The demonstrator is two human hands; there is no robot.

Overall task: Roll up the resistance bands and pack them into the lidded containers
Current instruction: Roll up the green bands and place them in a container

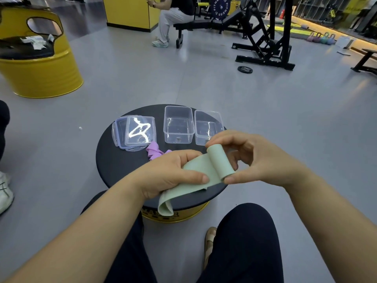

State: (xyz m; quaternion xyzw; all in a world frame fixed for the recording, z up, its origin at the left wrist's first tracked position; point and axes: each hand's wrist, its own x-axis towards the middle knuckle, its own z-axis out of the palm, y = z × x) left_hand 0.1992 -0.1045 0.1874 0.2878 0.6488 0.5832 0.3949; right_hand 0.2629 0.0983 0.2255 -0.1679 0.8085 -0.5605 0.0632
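**A:** Why were the hands set like that?

**B:** It looked like rolling in progress. The right hand [255,158] pinched the rolled end of the green band [201,167] between thumb and curled fingers, probably to keep the coil tight. The left hand [173,172] gripped the flat stretch with its thumb pressed on top and its fingers curled under, which I'd guess fed the band in straight. The loose tail hung below the left wrist, over the edge of the bench [114,160].

**A:** And the rest?

**B:** A purple band [154,151] lay crumpled just beyond the left hand, not yet rolled. One clear container [177,137] stood open beyond the gap between the hands, and a second container [208,112] stood just behind the right hand's fingers. The lids [140,129] were stacked beyond and to the left of the left hand. That likely left the mouths free for dropping rolls in.

**A:** Any writing?

**B:** "FITNESS" showed on a dark round plate [220,6] far beyond the hands. A label on the yellow drum under the bench was too hidden to read. The containers showed no label.
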